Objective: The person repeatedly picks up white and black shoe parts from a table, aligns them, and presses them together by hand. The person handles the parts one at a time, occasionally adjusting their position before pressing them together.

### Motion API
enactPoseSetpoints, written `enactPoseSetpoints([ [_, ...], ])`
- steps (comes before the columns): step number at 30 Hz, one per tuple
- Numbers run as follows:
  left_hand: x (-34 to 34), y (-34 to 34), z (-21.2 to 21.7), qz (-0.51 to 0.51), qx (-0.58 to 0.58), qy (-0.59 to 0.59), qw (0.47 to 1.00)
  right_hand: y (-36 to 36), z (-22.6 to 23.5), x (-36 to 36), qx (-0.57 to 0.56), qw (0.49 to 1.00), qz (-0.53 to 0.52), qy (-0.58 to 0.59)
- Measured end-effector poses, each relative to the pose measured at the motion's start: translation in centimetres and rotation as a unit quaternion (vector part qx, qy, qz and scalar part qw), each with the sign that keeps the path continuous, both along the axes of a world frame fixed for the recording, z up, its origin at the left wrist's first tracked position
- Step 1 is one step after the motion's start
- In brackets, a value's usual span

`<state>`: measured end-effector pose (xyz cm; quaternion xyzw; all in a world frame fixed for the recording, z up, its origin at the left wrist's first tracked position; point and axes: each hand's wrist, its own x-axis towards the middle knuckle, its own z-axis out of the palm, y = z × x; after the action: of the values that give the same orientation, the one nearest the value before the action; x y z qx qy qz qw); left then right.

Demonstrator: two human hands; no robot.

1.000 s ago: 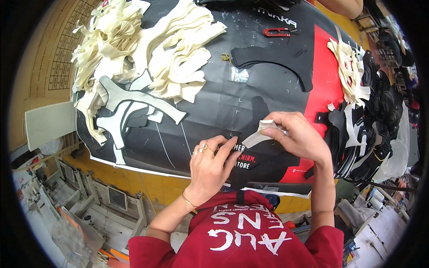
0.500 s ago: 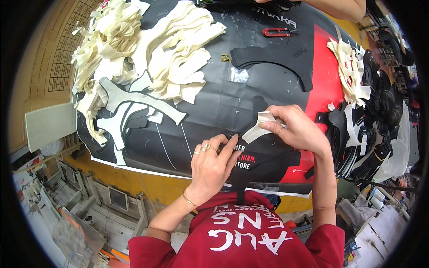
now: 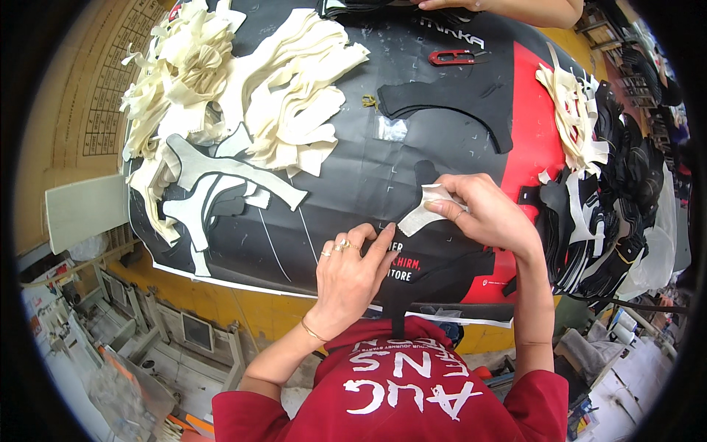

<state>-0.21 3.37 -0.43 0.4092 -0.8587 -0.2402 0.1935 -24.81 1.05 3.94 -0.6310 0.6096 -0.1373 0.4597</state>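
My right hand point(image 3: 490, 215) pinches a small cream-white cut fabric piece point(image 3: 421, 215) between thumb and fingers. The piece lies over a black cut fabric piece point(image 3: 426, 172), whose top end shows past it. My left hand point(image 3: 352, 269), with rings on it, rests on the dark printed table cover with its fingers apart. Its index fingertip is beside the lower left corner of the cream-white piece, and I see nothing held in it. Below my right hand lie more black fabric pieces point(image 3: 453, 276), partly covering the print.
Cream fabric strips point(image 3: 287, 96) are heaped at the far left, with black-edged pale cut pieces point(image 3: 228, 168) nearer. Red thread snips point(image 3: 453, 57) and a curved black piece point(image 3: 449, 99) lie further back. Black pieces point(image 3: 626, 184) pile up at right. Another person's arm point(image 3: 530, 9) reaches in at the top.
The view has shifted slightly. My hands hold nearly the same pose, and the cream-white piece has barely moved.
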Motion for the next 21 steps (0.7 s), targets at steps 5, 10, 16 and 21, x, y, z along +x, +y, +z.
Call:
enactPoseSetpoints([
  [5, -0.12, 0.08, 0.16, 0.001, 0.004, -0.015, 1.000, 0.07, -0.17, -0.11, -0.002, 1.000, 0.004, 0.004],
  [10, -0.31, 0.14, 0.23, -0.012, -0.021, -0.036, 0.999, 0.01, -0.08, -0.06, -0.002, 1.000, 0.007, 0.013],
  [16, -0.29, 0.15, 0.13, -0.040, -0.049, -0.085, 0.994, 0.30, -0.40, -0.18, -0.001, 1.000, 0.003, 0.015],
  [21, -0.31, -0.10, 0.34, -0.056, -0.048, -0.102, 0.992, 0.67, -0.65, 0.54, -0.056, 0.997, -0.046, 0.009],
])
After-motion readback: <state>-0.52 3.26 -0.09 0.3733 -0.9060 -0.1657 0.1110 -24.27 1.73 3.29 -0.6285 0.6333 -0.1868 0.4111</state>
